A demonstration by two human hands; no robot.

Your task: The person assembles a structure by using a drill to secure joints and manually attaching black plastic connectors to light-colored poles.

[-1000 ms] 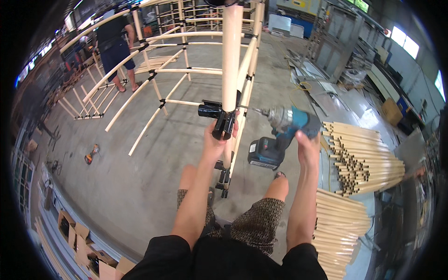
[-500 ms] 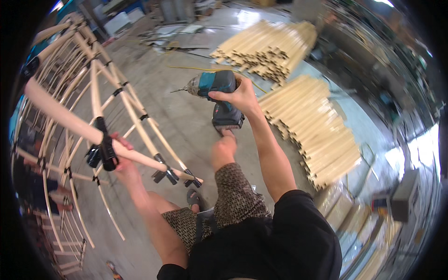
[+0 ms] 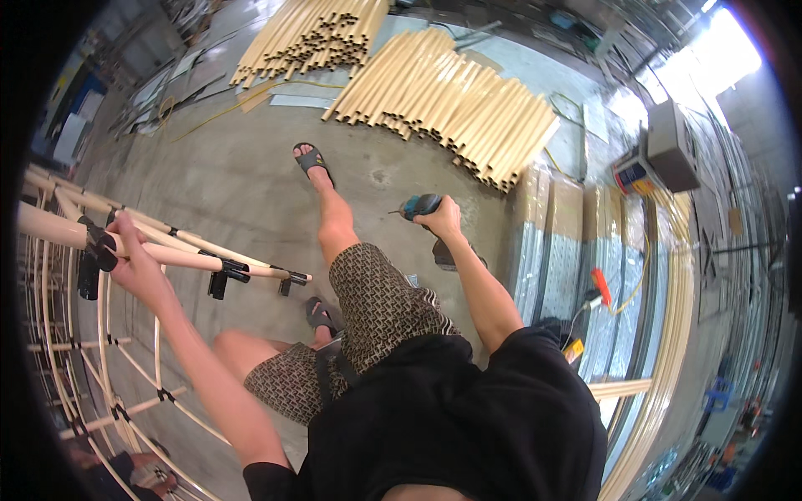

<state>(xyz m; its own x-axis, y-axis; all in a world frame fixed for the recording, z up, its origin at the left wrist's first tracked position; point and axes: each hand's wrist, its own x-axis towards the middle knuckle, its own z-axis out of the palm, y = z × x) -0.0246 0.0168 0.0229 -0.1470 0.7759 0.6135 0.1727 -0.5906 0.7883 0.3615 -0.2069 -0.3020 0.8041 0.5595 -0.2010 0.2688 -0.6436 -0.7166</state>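
Observation:
My left hand (image 3: 134, 255) grips a cream-coloured pipe (image 3: 180, 259) of a pipe frame (image 3: 75, 351) at my left, beside a black clamp joint (image 3: 93, 255). More black joints (image 3: 224, 274) sit further along the same pipe. My right hand (image 3: 441, 219) holds a teal and black cordless drill (image 3: 419, 206), lowered beside my right thigh with its bit pointing left. My sandalled foot (image 3: 311, 160) is stepped forward on the concrete floor.
Two piles of cream pipes (image 3: 455, 92) lie on the floor ahead, another stack (image 3: 313, 33) behind them. Flat wrapped bundles (image 3: 555, 242) and long pipes (image 3: 668, 367) lie at right, with a grey box (image 3: 672, 154) and orange tool (image 3: 600, 286).
My view has swung down and right. The drill has dropped from the frame joint to beside my thigh. My left hand stays on the pipe by the black clamp.

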